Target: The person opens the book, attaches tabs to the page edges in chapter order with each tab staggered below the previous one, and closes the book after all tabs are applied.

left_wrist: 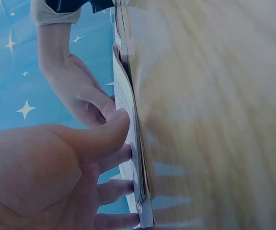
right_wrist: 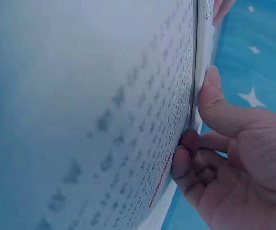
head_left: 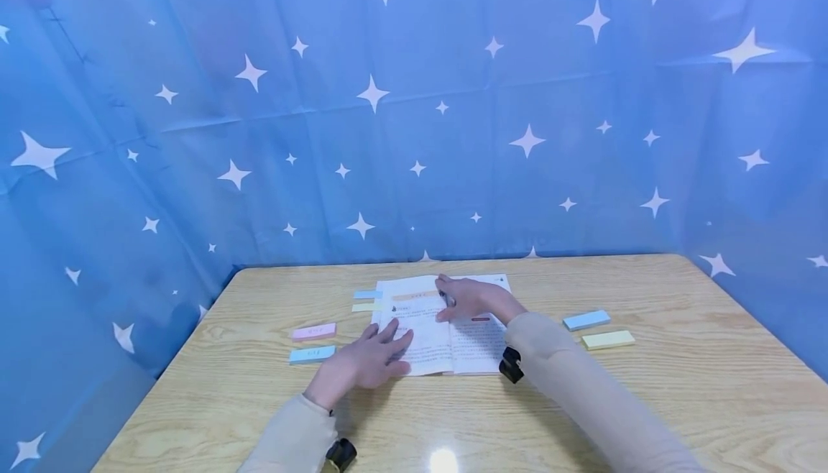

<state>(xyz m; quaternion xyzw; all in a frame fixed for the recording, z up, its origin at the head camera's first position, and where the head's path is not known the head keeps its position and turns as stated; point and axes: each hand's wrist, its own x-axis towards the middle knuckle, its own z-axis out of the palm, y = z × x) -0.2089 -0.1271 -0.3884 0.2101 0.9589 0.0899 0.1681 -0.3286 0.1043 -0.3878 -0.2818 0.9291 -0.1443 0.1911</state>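
An open book point(head_left: 420, 347) with printed pages lies flat on the table. My left hand point(head_left: 374, 358) rests on the lower left part of its left page, fingers spread. In the left wrist view, the fingers point(left_wrist: 115, 191) of that hand reach the page edges. Over the middle of the book is my right hand point(head_left: 471, 296), near the top of the fold. Seen from the right wrist, its thumb point(right_wrist: 219, 105) touches the left page beside the fold, and its bent fingers point(right_wrist: 183, 167) touch the right page point(right_wrist: 143, 158). Nothing shows held between them.
A blue tab point(head_left: 368, 294) and a yellow tab point(head_left: 366, 308) stick out from the book's left edge. Left of it lie a pink pad point(head_left: 314, 331) and a blue pad point(head_left: 312, 354). Right of it lie another blue pad point(head_left: 586, 320) and a yellow pad point(head_left: 608, 340). A starry curtain point(head_left: 414, 135) hangs behind.
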